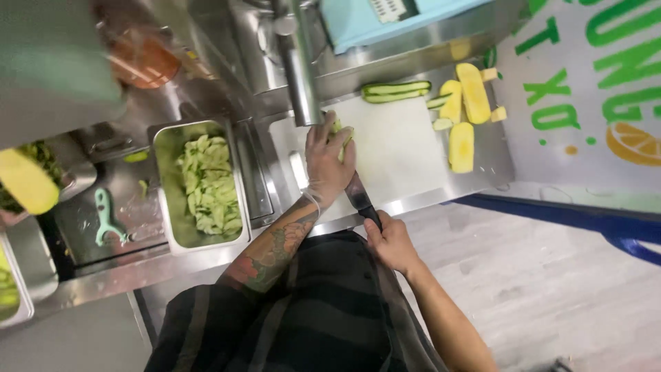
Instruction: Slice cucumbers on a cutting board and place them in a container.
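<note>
Fingers of the right hand (pixel 391 241) are clenched around the dark handle of a knife (pixel 359 198), nearest the body at the tabletop's front edge. The blade runs away from the person and slightly leftward, passing under the left hand (pixel 329 160). That gloved left hand lies just beyond, pressed down and curled over a piece of cucumber (pixel 342 134) on the white cutting board (pixel 399 148); only a pale green end shows past the fingertips, so its long axis cannot be told for certain. The cucumber sits directly ahead of the knife hand, along the line of the blade, and the left hand is the nearer one to it.

Left of the board stands a steel tray (pixel 165 179) holding cucumber slices (pixel 208 182), and further left a green peeler (pixel 105 219) lies in a recess. At the board's far edge lie two long cucumber strips (pixel 396 91), with yellow fruit pieces (pixel 468 103) off to the right.
</note>
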